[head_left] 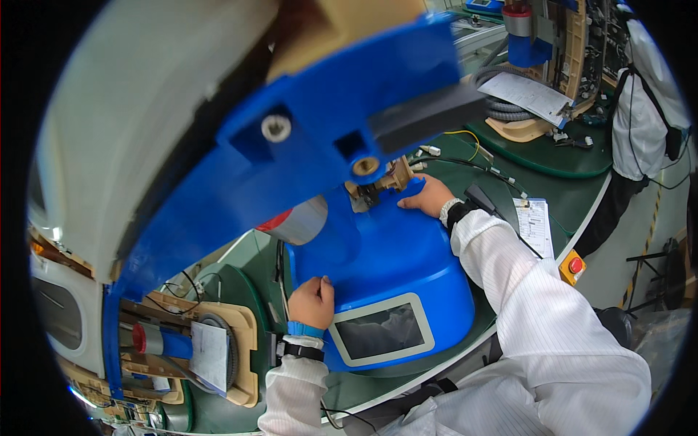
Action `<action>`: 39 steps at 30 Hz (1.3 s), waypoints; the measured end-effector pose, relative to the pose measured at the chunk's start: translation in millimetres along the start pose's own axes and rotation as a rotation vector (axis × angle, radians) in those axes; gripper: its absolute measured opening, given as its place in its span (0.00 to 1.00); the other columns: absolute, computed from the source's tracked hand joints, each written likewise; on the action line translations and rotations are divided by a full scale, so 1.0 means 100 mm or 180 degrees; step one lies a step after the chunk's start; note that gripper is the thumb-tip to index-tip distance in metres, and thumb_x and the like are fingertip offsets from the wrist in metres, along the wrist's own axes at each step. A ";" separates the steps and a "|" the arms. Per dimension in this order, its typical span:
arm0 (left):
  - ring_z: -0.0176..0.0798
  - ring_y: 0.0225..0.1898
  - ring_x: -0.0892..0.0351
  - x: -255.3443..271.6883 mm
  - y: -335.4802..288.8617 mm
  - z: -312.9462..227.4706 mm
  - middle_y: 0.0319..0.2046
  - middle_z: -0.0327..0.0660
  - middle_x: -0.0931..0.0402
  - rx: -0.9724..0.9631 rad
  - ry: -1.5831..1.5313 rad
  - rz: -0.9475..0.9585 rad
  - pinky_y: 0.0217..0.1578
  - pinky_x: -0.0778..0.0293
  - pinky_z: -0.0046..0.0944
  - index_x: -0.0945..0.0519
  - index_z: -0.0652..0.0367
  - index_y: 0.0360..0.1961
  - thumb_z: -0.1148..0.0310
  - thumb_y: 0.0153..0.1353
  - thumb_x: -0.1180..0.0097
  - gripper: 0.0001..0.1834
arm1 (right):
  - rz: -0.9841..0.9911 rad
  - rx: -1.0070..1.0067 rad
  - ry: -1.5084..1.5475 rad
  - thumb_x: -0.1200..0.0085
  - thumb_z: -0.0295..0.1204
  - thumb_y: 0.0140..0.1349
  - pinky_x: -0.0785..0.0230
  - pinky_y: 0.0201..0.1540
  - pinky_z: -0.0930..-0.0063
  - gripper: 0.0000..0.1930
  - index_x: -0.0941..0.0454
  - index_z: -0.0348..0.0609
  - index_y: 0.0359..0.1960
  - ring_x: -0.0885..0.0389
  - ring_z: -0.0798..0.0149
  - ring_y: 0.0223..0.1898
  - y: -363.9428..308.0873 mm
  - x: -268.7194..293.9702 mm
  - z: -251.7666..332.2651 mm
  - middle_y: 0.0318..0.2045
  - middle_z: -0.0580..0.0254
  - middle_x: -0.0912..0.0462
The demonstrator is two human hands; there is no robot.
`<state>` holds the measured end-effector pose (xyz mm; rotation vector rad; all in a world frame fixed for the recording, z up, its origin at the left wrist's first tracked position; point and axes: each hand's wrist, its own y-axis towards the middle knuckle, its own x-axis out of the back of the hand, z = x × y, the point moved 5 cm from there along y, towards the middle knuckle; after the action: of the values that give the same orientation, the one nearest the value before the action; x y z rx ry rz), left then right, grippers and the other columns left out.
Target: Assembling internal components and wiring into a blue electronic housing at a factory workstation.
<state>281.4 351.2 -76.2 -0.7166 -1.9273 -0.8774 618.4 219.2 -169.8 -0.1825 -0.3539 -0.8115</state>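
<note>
A large blue plastic housing [443, 291] with a dark, grey-framed screen [382, 330] at its near side lies in front of me. My left hand [311, 301] is closed at its left edge, fingers curled out of sight. At the far right rim, my right hand [429, 198] grips the housing, thumb on top and the other fingers mostly hidden. Beside that thumb sits a brownish bracket [396, 176] with wires. A silver cylinder [304, 221] with a red end stands beyond the left hand, partly covered by a big blue panel [291, 156] that looms overhead.
Cables with white connectors [430, 150] spread over the green table [465, 174]. At right are a printed sheet [534, 227] and a red button on a yellow box [574, 266]. A person in white [643, 123] stands far right. A similar assembly with papers [209, 356] occupies the left.
</note>
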 end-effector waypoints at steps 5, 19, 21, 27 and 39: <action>0.61 0.24 0.23 -0.03 -0.02 -0.20 0.21 0.53 0.23 -0.0177 -0.0230 0.0024 0.25 0.29 0.53 0.22 0.61 0.24 0.58 0.68 0.48 0.20 | -0.0230 -0.0262 -0.0390 0.27 0.51 0.42 0.32 0.61 0.62 0.45 0.29 0.49 0.64 0.20 0.49 0.56 -0.04 0.00 0.01 0.54 0.51 0.18; 0.54 0.41 0.17 -0.61 0.08 -1.33 0.37 0.47 0.16 -0.0359 0.0266 0.1616 0.42 0.23 0.48 0.14 0.58 0.38 0.41 0.66 0.52 0.29 | -0.0886 0.0218 -0.0340 0.31 0.50 0.48 0.33 0.60 0.57 0.40 0.29 0.40 0.60 0.24 0.42 0.55 -0.15 0.10 -0.02 0.57 0.46 0.23; 0.55 0.40 0.18 -0.58 0.06 -1.28 0.37 0.48 0.17 -0.0423 0.0310 0.1506 0.41 0.23 0.48 0.14 0.58 0.38 0.42 0.66 0.51 0.28 | -0.1447 0.0708 -0.0505 0.34 0.47 0.52 0.31 0.57 0.55 0.35 0.28 0.40 0.59 0.24 0.40 0.54 -0.32 0.21 0.24 0.59 0.47 0.25; 0.55 0.40 0.18 -0.62 0.09 -1.35 0.36 0.49 0.17 -0.0401 0.0271 0.1539 0.41 0.24 0.48 0.14 0.59 0.36 0.45 0.66 0.48 0.26 | 0.1272 0.2714 -0.0479 0.45 0.41 0.63 0.38 0.25 0.50 0.23 0.27 0.39 0.14 0.28 0.46 0.18 -0.71 -0.11 0.89 0.13 0.50 0.28; 0.54 0.35 0.18 -0.61 0.12 -1.31 0.31 0.49 0.18 -0.0531 0.0232 0.1307 0.36 0.24 0.48 0.14 0.59 0.34 0.49 0.64 0.45 0.22 | 0.1822 0.2705 -0.1615 0.49 0.40 0.54 0.27 0.31 0.48 0.16 0.17 0.42 0.23 0.19 0.43 0.27 -0.27 -0.56 0.91 0.23 0.48 0.18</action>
<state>380.4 244.9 -78.4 -1.1165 -1.5749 -0.7958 541.0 265.7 -105.8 0.3091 -1.0370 0.0079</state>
